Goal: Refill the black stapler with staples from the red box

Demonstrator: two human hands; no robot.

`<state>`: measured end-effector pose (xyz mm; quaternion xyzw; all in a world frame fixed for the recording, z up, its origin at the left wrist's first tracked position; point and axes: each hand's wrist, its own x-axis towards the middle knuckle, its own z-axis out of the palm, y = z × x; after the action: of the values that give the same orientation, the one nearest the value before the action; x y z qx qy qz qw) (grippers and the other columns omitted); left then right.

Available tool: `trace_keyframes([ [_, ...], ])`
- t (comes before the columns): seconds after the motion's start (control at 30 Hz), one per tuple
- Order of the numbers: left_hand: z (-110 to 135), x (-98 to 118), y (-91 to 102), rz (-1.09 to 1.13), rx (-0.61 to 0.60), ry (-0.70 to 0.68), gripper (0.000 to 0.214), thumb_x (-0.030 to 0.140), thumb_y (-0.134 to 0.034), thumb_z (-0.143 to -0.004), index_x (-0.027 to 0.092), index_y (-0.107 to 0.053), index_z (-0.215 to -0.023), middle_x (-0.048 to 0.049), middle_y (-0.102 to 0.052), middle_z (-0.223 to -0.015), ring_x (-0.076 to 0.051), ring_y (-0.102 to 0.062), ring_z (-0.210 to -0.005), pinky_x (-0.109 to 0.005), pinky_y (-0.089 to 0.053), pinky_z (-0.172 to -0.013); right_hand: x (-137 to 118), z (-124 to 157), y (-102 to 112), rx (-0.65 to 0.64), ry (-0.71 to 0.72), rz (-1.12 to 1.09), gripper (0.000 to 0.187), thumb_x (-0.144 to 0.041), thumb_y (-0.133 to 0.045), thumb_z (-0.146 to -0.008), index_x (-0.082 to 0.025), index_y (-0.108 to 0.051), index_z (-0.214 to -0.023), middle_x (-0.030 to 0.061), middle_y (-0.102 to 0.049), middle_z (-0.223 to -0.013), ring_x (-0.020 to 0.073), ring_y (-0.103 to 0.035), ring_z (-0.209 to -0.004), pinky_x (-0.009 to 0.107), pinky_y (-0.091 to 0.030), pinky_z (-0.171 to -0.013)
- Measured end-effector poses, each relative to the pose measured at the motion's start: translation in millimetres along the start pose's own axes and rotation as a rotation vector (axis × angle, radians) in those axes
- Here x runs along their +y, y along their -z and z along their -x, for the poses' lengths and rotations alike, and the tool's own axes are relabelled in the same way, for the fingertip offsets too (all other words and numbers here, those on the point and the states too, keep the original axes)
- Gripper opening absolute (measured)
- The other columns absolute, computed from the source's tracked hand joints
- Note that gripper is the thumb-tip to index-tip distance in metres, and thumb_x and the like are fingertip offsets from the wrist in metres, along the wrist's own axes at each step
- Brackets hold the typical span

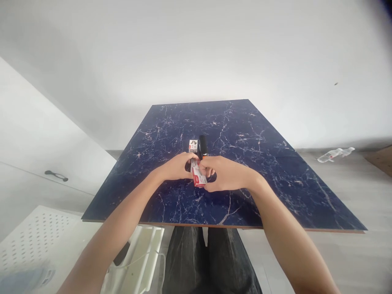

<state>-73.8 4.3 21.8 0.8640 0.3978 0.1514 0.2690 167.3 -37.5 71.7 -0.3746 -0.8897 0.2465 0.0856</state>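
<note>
My left hand [179, 166] pinched top end of small red-and-white box [198, 175], fingers narrow. Box sat mid-table over dark marbled tabletop [260, 163], glossy card, tilted. My right hand [225, 174] cupped its lower end. Step: seemingly working box open; next move likely needs steady grip, careful flap pull. Black stapler [202, 146], small white box [192, 145] just behind.

Box [198, 175] print too small, part-covered

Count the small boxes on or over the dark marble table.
2: one red and white box held between both hands, one small white box standing behind them beside a black stapler. Hands may hide more.
</note>
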Motion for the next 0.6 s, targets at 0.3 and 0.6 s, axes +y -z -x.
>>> trace_keyframes([
  [0.3, 12, -20, 19.1, -0.008, -0.041, 0.068, 0.112, 0.051, -0.086, -0.070, 0.035, -0.026, -0.163, -0.0114, -0.051, -0.155, -0.037, -0.051, -0.139, -0.049, -0.048, -0.106, 15, -21, -30, 0.236, 0.019, 0.228, 0.038, -0.035, -0.066, -0.091, -0.020, -0.062, -0.125, 0.0127, -0.060, -0.136, 0.0241, -0.067, -0.096, 0.032, -0.047, -0.078],
  [0.6, 2, -3, -0.9, -0.047, 0.001, 0.031, 0.104, 0.049, -0.081, -0.076, 0.034, -0.026, -0.163, -0.0137, -0.061, -0.140, -0.037, -0.063, -0.122, -0.050, -0.052, -0.100, 24, -26, -21, 0.572, -0.224, 0.122, 0.031, -0.028, -0.052, -0.097, -0.020, -0.059, -0.127, 0.0086, -0.065, -0.127, 0.0185, -0.064, -0.084, 0.031, -0.045, -0.076],
])
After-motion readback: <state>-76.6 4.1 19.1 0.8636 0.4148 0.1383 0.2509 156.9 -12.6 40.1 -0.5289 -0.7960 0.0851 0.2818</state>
